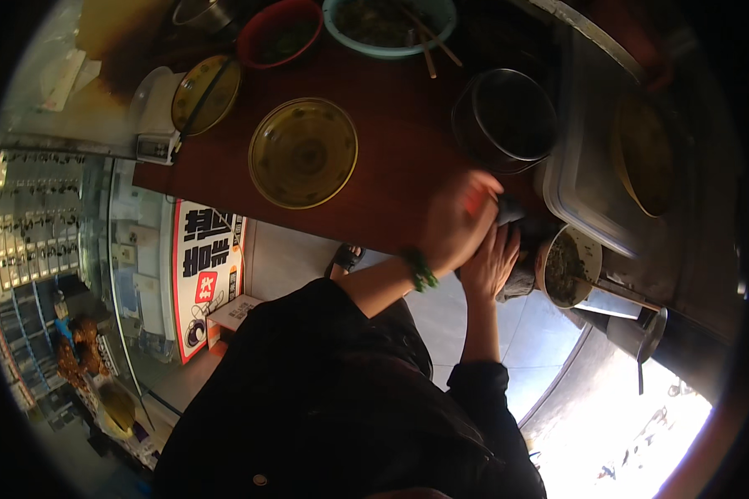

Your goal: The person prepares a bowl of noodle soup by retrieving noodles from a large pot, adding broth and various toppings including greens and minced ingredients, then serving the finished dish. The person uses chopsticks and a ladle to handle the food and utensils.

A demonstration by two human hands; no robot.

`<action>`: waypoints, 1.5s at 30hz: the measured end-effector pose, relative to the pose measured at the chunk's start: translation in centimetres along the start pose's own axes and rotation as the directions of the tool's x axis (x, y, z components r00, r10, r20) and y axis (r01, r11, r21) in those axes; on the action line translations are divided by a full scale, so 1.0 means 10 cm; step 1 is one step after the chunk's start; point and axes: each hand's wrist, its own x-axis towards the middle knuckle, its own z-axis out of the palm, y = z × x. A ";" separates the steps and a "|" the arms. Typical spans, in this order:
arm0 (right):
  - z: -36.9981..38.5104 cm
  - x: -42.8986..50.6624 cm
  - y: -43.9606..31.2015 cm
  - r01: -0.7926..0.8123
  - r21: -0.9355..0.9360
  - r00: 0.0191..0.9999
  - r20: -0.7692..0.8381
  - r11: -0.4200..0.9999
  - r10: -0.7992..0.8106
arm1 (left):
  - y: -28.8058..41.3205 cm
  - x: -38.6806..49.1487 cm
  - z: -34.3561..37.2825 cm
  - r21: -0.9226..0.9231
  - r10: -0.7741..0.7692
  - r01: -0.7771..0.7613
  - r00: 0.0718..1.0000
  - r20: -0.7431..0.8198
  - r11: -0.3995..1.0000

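Note:
My left hand (465, 215), blurred by motion, is bent at the wrist beside the table's right front edge. A green bead bracelet (420, 269) is on that wrist. Just right of and below it, my right hand (492, 259) has its fingers against a dark grey cloth (517, 284). The two hands meet or overlap; whether either grips the cloth is hidden. Above them stands a dark metal pot (515, 115). A yellow patterned bowl (304, 153) sits on the brown tabletop (387, 137) to the left.
At the back are a red bowl (281, 34) of greens and a light blue basin (390, 47) with chopsticks. Another yellow bowl (203, 93) bears a dark utensil. On the right are a clear plastic box (583, 193), a white bowl (565, 268) of dark food and a ladle (652, 337).

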 end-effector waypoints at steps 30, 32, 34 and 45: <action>0.79 1.14 -0.51 -0.190 0.380 0.972 -0.059 0.905 0.229 | 0.92 -0.42 -2.05 -0.187 -0.606 0.592 0.795 -0.027 0.784; 0.91 1.47 -0.57 -0.150 0.320 0.964 -0.165 0.936 0.211 | 1.04 -0.59 -2.11 -0.159 -0.634 0.620 0.771 -0.062 0.769; 1.02 1.85 -0.55 -0.247 0.395 0.911 -0.217 0.885 0.351 | 1.09 -0.73 -2.15 -0.164 -0.647 0.630 0.758 -0.081 0.759; 0.83 2.11 -0.30 -0.269 0.361 0.963 0.102 0.893 0.249 | 0.95 -0.95 -2.27 -0.239 -0.561 0.542 0.828 -0.016 0.806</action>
